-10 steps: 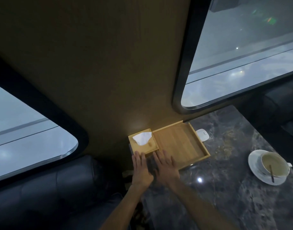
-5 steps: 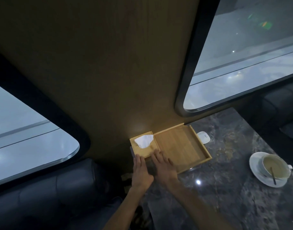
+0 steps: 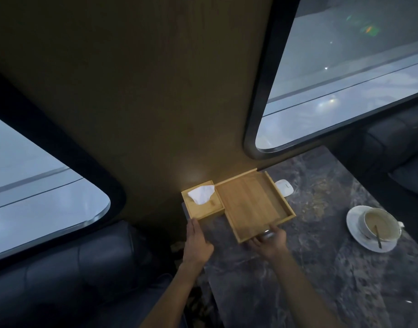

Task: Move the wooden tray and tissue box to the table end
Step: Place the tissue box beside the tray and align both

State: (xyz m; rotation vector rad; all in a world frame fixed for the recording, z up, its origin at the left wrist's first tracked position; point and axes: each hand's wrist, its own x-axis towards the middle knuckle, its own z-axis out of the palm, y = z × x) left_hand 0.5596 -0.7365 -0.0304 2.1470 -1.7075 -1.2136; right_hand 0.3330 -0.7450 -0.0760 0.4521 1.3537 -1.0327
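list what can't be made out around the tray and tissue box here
Head view, right hand: its grip on the wooden tray is unclear; fingertips vanish at the near rim beside a blurred grey glint.
Head view, small white object: partly hidden by the tray's wall, too small to identify.
Head view, left hand: dimness hides whether it touches the tissue box.
Head view, table: cut off by the bottom edge.

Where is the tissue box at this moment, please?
In the head view, the tissue box sits left of centre against the wall, beside the tray, with the left hand at its near corner.
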